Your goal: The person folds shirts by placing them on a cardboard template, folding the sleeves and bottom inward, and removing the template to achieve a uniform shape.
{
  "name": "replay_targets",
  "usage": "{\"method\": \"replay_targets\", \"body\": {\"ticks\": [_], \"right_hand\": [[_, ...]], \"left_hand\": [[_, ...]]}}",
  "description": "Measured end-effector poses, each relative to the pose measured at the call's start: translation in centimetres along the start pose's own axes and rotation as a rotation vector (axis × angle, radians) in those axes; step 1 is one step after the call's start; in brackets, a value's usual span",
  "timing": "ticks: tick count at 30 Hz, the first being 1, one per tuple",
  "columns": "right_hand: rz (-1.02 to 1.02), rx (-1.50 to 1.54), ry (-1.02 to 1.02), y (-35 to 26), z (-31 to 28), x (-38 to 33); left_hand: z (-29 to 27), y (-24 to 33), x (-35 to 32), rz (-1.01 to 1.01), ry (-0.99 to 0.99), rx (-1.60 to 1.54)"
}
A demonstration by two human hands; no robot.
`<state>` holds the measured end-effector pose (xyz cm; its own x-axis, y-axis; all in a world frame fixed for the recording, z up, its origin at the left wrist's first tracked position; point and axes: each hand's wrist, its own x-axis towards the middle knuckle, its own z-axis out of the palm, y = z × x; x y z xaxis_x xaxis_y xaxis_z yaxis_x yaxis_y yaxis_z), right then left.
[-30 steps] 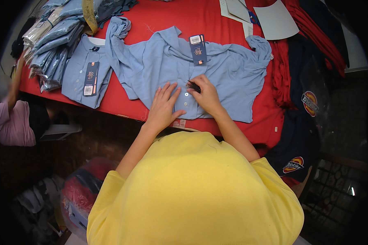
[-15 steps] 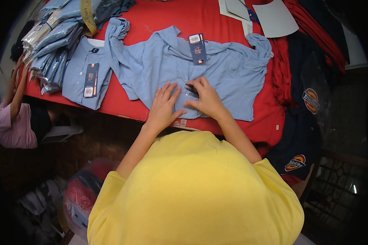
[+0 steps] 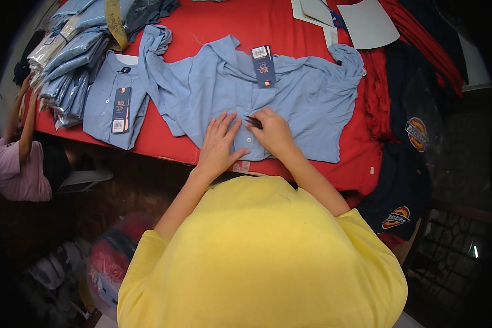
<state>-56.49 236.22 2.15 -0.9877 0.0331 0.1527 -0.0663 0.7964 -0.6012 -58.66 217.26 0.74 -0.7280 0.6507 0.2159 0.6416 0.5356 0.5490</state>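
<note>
A light blue buttoned shirt (image 3: 202,82) lies spread on the red cloth in front of me, creased, with its sleeves out to both sides. A dark hang tag (image 3: 263,66) rests on its upper part. My left hand (image 3: 220,139) presses flat on the shirt, fingers spread, left of the button placket. In my right hand (image 3: 273,131) is a small dark pointed tool, seemingly thread snips (image 3: 253,122), its tip pointing left over the placket. Just below the tip a white button (image 3: 249,140) shows. Whether the blades touch the fabric I cannot tell.
To the left lies a folded blue shirt (image 3: 106,112) with a tag, beside stacked bagged garments (image 3: 68,68). White papers (image 3: 368,24) lie at the back right. Dark navy garments (image 3: 399,180) hang over the right side. Another person (image 3: 22,167) reaches to the stack at far left.
My right hand has drawn its fingers in around the dark snips, which now show more fully. The left hand stays in place on the shirt.
</note>
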Motion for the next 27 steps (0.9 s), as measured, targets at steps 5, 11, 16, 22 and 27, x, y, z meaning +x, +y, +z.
{"method": "replay_targets", "body": {"ticks": [5,11,16,22,27], "right_hand": [[0.063,-0.067,-0.081,-1.4,0.7,0.0],[0.12,0.171,0.124,1.0,0.9,0.6],[0.348,0.339,0.07,1.2,-1.7,0.4],[0.533,0.424,0.237,6.7,-4.7,-1.1],[0.468,0.446,0.267,10.2,-9.1,-0.6]], "left_hand": [[-0.2,0.0,0.0,-0.009,-0.001,-0.002],[-0.1,0.0,-0.2,0.031,0.063,-0.014],[-0.1,-1.4,-5.5,-0.075,0.154,0.207],[-2.4,-8.0,-13.6,-0.685,0.325,0.525],[-5.5,-9.8,-12.5,-0.684,0.606,0.457]]}}
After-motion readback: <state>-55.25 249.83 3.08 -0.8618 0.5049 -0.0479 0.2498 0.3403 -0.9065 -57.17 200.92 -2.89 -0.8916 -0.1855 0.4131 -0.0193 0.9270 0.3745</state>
